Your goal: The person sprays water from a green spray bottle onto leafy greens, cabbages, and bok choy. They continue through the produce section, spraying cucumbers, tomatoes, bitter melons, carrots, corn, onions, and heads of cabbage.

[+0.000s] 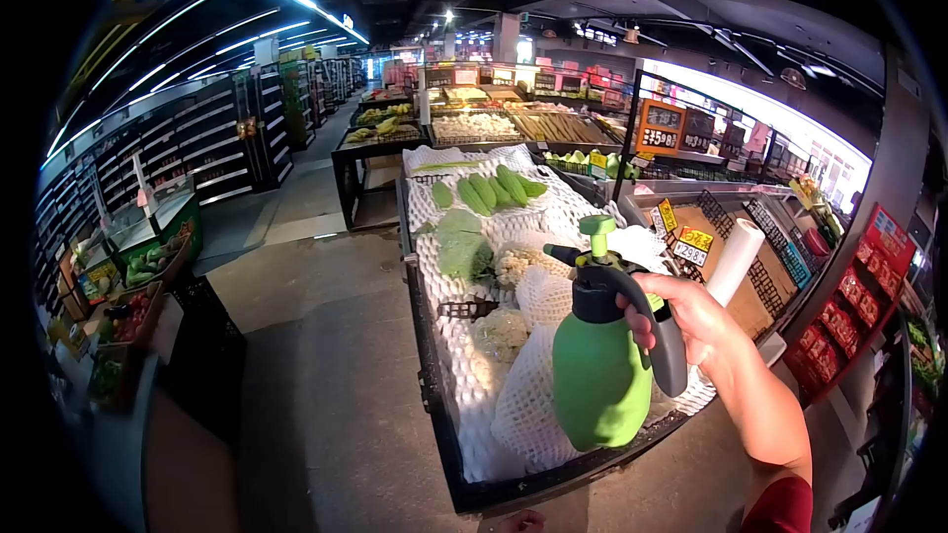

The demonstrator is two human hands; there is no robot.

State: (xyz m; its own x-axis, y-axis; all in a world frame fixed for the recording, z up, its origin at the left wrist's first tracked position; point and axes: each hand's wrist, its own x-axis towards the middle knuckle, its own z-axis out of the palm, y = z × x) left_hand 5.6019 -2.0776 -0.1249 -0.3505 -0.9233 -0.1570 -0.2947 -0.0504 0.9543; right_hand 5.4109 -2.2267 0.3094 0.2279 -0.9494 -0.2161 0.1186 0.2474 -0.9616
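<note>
My right hand [681, 321] is closed around the dark grey handle of a green pressure spray bottle [600, 375] with a light green pump knob. It is held upright over a produce bin [427, 331] lined with white foam netting. Behind and beside the bottle lie cauliflowers [502, 334], some wrapped in white foam net sleeves [533, 400]. Farther back are a large cabbage-like leaf [464, 247] and several green cucumber-like vegetables [494, 190]. Only a sliver of my left hand [523, 521] shows at the bottom edge; its fingers cannot be made out.
A white roll [736, 262] stands on the bin's right side near yellow price tags [693, 239]. Farther right is a red rack of packets [857, 301]. Other produce stands [474, 128] lie ahead. A grey floor aisle [326, 336] runs along the left, past a counter [193, 365].
</note>
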